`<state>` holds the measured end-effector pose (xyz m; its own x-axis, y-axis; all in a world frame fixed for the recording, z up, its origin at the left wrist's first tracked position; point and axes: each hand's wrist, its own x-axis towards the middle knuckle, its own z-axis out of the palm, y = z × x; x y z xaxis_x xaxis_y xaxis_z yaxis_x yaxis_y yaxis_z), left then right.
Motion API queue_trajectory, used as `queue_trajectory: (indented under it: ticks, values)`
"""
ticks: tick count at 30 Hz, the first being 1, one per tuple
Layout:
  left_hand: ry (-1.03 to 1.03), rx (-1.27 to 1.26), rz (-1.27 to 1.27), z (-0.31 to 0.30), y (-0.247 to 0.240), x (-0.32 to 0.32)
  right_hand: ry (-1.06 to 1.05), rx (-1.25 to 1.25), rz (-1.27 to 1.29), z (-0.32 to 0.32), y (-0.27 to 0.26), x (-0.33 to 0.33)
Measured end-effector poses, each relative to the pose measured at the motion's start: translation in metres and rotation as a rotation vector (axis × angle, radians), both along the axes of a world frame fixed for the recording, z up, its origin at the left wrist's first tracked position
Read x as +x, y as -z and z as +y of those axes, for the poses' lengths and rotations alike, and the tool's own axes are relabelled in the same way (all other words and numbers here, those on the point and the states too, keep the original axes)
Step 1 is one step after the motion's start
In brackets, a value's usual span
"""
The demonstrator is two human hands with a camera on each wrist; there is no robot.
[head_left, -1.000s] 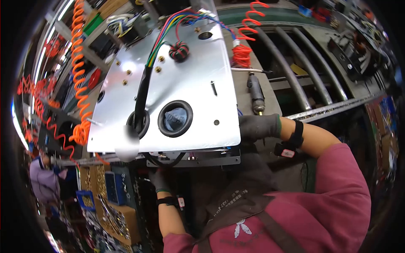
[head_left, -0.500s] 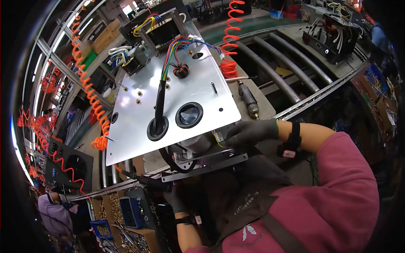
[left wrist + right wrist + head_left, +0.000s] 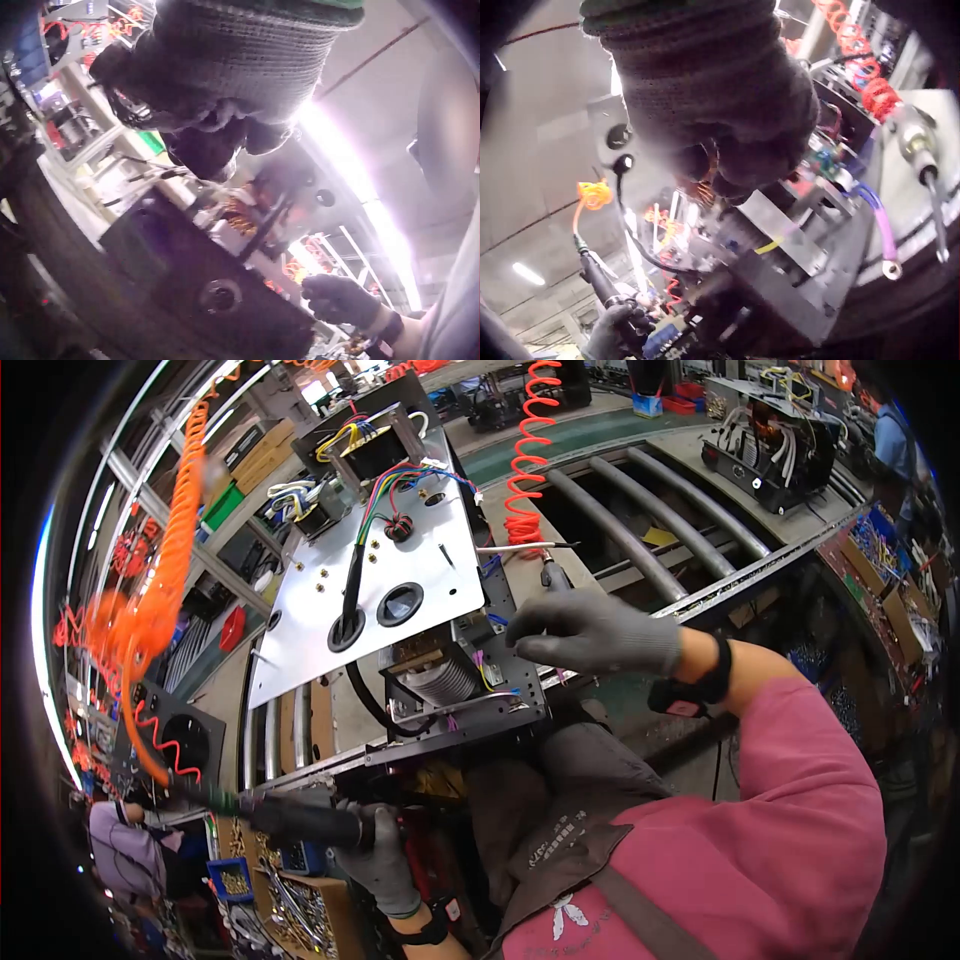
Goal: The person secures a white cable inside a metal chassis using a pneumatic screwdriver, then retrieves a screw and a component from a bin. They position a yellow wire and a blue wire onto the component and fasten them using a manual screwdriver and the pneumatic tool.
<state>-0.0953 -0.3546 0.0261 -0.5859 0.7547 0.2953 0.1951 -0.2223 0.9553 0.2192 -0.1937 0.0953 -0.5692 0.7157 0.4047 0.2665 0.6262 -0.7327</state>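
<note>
A gloved left hand (image 3: 380,865) grips the end of a black tool (image 3: 300,820) joined to an orange coiled hose, below and left of the chassis. The gloved right hand (image 3: 600,632) hovers beside the chassis's right end, fingers loosely bent, nothing visible in them. A silver plate (image 3: 320,580) stands tilted over the dark chassis (image 3: 480,712), with a black cable through its ringed hole. Between plate and chassis shows a finned part (image 3: 440,680). In the right wrist view, the left hand (image 3: 615,330) holds the tool (image 3: 600,277); the right hand's fingertips are partly hidden.
Metal rollers (image 3: 640,550) lie behind and right of the chassis. A second driver (image 3: 919,142) rests on the bench near a red coiled hose (image 3: 525,460). Boxes of screws (image 3: 300,910) stand at lower left. Another unit (image 3: 770,450) sits at the back right.
The left hand has come out from below the chassis edge with the black tool, stretching the orange hose. The right hand has lifted off the chassis side. The view has shifted.
</note>
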Motion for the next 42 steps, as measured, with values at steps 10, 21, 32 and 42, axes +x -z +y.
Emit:
queue_trajectory:
  ticks: [10, 21, 32, 42]
  values:
    - [0.231, 0.253, 1.396, 0.046, -0.029, 0.117, -0.143, 0.513, -0.196, -0.109, -0.102, 0.063]
    - [0.67, 0.079, 1.529, 0.09, -0.005, 0.182, -0.37, -1.346, -0.249, -0.011, 0.046, 0.081]
    - [0.767, -0.113, 1.486, 0.097, -0.061, 0.193, -0.471, -1.005, -0.578, 0.012, -0.028, 0.117]
    - [0.677, 0.126, 1.75, 0.132, -0.058, 0.217, -0.516, -0.76, -0.707, 0.058, 0.028, 0.087]
